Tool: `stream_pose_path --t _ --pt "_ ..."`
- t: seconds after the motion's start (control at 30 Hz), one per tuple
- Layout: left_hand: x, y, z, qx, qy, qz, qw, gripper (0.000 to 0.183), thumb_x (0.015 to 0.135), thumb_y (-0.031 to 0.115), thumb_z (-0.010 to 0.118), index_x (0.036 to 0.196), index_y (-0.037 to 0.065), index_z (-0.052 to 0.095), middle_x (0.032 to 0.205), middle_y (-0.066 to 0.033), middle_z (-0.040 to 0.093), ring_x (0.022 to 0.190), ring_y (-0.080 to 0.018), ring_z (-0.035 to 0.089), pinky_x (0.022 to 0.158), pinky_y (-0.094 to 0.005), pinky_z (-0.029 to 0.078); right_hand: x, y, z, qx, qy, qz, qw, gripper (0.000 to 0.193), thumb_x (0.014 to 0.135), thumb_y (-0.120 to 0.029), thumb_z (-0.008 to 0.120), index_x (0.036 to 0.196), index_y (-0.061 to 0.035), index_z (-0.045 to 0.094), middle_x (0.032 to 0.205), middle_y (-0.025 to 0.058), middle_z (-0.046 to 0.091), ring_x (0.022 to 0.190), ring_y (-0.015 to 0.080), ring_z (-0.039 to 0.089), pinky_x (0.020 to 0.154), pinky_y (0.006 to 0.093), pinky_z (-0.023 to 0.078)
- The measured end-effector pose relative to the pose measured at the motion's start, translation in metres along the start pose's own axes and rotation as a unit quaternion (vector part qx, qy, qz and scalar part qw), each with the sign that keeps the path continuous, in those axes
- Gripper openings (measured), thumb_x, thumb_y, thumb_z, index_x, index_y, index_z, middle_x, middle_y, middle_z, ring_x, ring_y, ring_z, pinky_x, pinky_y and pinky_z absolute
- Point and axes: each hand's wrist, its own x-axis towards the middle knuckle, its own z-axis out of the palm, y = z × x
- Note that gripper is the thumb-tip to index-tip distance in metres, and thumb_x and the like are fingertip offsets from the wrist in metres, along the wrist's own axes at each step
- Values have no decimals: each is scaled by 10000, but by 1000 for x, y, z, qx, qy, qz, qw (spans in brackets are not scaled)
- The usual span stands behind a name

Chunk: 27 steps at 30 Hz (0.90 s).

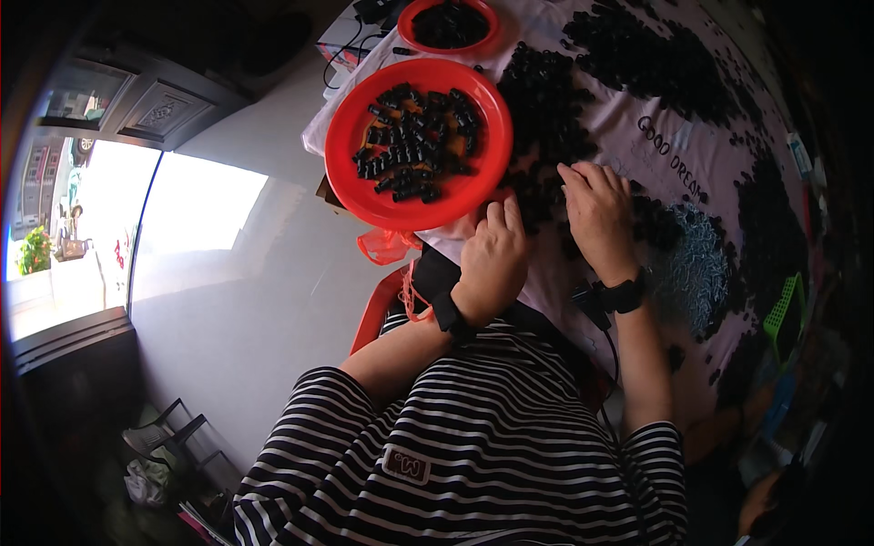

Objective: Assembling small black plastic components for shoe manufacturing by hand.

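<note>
My left hand (494, 257) is at the table's near edge, beside the red plate (401, 216). Its fingers are curled together, and whatever they hold is hidden. Just to its right, my right hand (601, 218) is over loose black parts, with thumb and forefinger bent close together; I cannot make out what is between them. Small ribbed black cylinders (405, 159) lie in the plate, several of them lined up side by side. A heap of small black parts (546, 100) spreads over the pink cloth (628, 136) beyond both hands.
A smaller red bowl (451, 51) of black parts stands at the far side. Pale blue thin pieces (696, 273) are heaped on the right, near a green basket (785, 314). Another person's arm (719, 432) shows at lower right. A dark cable (614, 359) hangs by my right forearm.
</note>
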Motion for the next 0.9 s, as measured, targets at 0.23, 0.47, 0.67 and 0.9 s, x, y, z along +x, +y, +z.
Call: stream_pose_path --t 0.23,0.47,0.67,0.9 --pt "0 2 -1 -16 -11 -18 1000 755 855 253 775 1417 -98 413 1159 -262 569 946 -398 691 778 -428 582 -6 20 14 6 -11 -63 998 276 889 -37 640 1153 -41 724 1183 120 686 1134 291 628 998 422 479" --pt "-11 -3 -3 2 7 -15 1000 721 895 289 729 1393 -127 417 1149 -277 583 892 -377 710 740 -398 592 -18 29 2 -12 -46 -36 998 254 881 -34 649 1127 -17 709 1211 105 670 1150 283 609 974 423 483" --pt "-10 -5 -3 16 -9 -26 999 705 891 278 728 1375 -140 431 1167 -285 584 892 -380 712 722 -408 598 -13 20 -2 -18 -36 -11 999 256 887 -49 651 1135 -21 706 1188 85 675 1139 264 611 974 417 468" --pt "-10 -8 -2 11 -7 -32 999 713 873 260 748 1355 -160 431 1166 -320 573 904 -413 704 752 -416 602 -15 25 1 -33 -54 -45 997 233 869 -54 652 1093 -22 705 1107 78 672 1116 261 604 1024 450 419"
